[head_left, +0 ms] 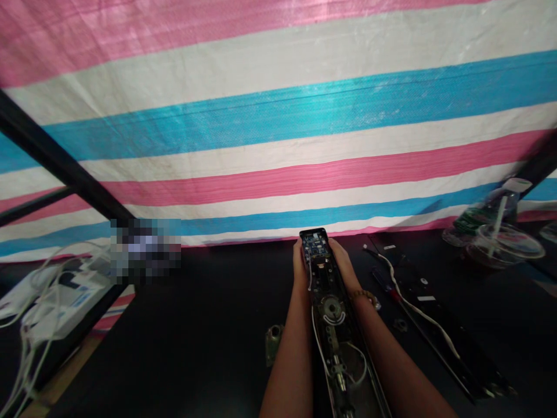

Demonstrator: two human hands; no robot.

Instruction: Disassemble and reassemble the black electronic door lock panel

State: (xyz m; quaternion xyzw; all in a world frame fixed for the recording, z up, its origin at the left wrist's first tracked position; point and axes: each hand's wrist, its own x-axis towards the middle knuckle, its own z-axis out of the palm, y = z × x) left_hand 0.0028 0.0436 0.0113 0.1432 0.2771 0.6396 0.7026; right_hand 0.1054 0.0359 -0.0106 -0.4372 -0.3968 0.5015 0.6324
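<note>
A long black door-lock body (331,325) lies lengthwise between my forearms, its open back showing a blue circuit board at the far end, white wires and metal parts. My left hand (299,268) is closed on the far end's left side. My right hand (342,261) is closed on its right side; a beaded bracelet sits on that wrist.
A second long black panel (439,325) with a white cable lies to the right on the black table (195,325). A small metal part (273,342) stands near my left forearm. Plastic cups and a bottle (496,232) stand far right. White chargers and cables (47,302) lie left. A striped tarp hangs behind.
</note>
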